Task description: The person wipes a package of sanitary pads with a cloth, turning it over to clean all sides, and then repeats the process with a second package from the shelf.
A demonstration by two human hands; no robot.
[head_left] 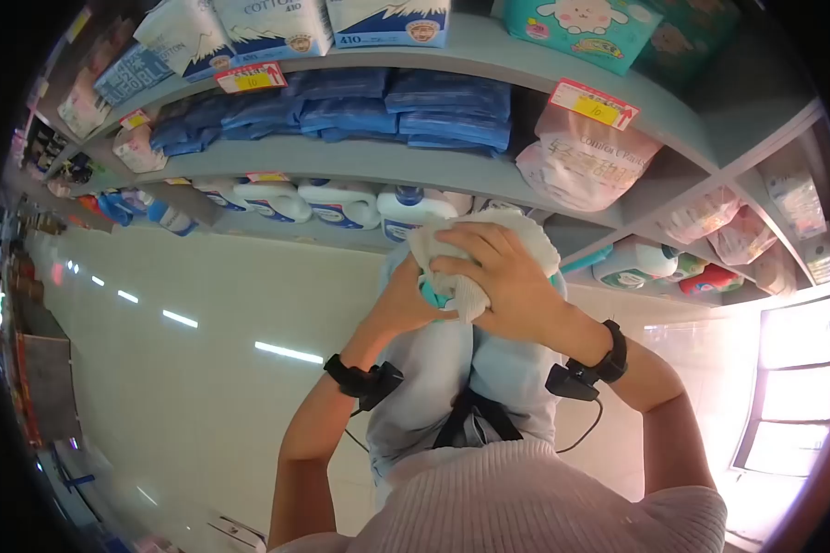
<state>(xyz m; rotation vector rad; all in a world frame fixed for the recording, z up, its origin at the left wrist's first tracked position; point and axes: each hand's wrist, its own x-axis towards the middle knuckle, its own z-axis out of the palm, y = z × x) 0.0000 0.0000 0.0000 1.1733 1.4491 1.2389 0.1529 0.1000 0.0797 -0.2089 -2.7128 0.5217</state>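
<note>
A white cloth (470, 297) is bunched around a teal item (436, 292) above my knees, in front of the lower shelf. My right hand (507, 281) lies over the cloth from the right, its fingers curled onto it. On the left side, my left hand (404, 300) grips the teal item, with most of its fingers hidden behind the item and cloth. Only small teal parts show between the hands, so I cannot make out what the item is.
Blue packages (355, 106) fill the middle shelf (295, 166), beside a pink bag (586, 161). White bottles (338, 205) stand on the bottom shelf. Cotton packs (392, 20) and a teal package (581, 29) are on top. Shiny floor tiles (203, 304) extend left.
</note>
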